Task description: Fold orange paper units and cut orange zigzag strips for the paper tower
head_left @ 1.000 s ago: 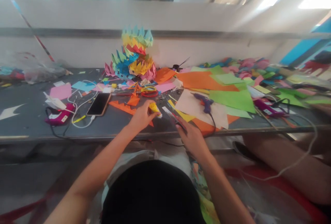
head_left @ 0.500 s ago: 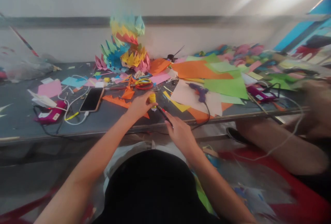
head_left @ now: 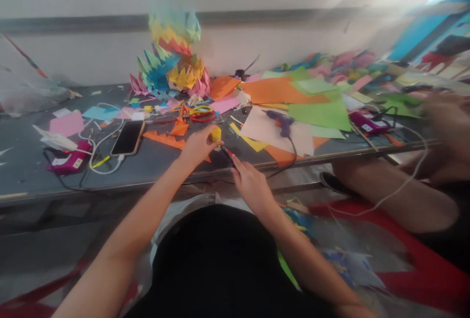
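My left hand [head_left: 199, 145] is closed round a small yellow cylinder [head_left: 216, 135], held upright near the table's front edge. Fingers cover part of its side. Just to the right, my right hand [head_left: 252, 183] grips a slim dark pen-like tool [head_left: 228, 155] with a bit of red on it. The tool's tip points up and left at the cylinder's lower end; whether they touch I cannot tell. Orange zigzag-cut paper [head_left: 163, 138] lies left of the left hand. Behind the hands are yellow-handled scissors [head_left: 201, 111].
Folded paper flowers [head_left: 172, 75] stack at the back. A phone [head_left: 128, 138] with a white cable lies left, near a magenta box [head_left: 69, 159]. A glue gun [head_left: 281, 122] rests on coloured sheets [head_left: 319, 116]. Another person's leg [head_left: 392, 190] is at right.
The view has shifted slightly, so the table sits a little higher and further left. Both hands keep their holds on the yellow cylinder and the dark tool, nearly in place.
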`<state>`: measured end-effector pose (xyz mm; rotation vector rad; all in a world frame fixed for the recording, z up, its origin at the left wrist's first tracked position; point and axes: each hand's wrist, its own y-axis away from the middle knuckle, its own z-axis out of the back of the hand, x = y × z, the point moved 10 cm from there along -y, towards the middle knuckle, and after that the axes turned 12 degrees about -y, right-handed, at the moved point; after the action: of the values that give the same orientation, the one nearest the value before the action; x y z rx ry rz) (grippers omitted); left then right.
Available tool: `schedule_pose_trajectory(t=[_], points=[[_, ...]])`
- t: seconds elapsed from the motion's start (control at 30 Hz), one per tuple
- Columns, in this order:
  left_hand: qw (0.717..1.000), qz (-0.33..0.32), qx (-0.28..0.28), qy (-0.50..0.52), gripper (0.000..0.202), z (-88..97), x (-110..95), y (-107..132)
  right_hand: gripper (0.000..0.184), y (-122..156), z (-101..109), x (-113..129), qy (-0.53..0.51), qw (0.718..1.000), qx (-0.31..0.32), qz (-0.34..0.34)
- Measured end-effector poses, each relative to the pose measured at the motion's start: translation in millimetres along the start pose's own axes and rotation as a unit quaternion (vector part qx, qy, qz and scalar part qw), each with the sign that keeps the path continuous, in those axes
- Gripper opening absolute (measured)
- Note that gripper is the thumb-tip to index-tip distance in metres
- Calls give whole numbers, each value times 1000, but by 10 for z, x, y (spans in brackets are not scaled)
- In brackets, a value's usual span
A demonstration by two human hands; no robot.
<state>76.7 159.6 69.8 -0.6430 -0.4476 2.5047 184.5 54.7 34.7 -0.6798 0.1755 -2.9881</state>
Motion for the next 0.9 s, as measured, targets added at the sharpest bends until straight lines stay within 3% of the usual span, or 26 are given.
schedule_pose_trajectory(t=[0.27, 0.43, 0.63, 0.9], points=[[999, 34, -1, -35, 42, 39, 39, 63, 48, 17, -165, 40, 142, 989, 45, 23], [999, 36, 9, 2, 46, 42, 62, 57, 50, 11, -198, 66, 178, 980, 86, 17], [997, 19, 42, 65, 46, 37, 79, 21, 48, -13, -154, -34, 139, 987, 79, -7], [998, 2, 55, 41, 45, 55, 50, 44, 44, 5, 48, -98, 30, 999, 12, -25]])
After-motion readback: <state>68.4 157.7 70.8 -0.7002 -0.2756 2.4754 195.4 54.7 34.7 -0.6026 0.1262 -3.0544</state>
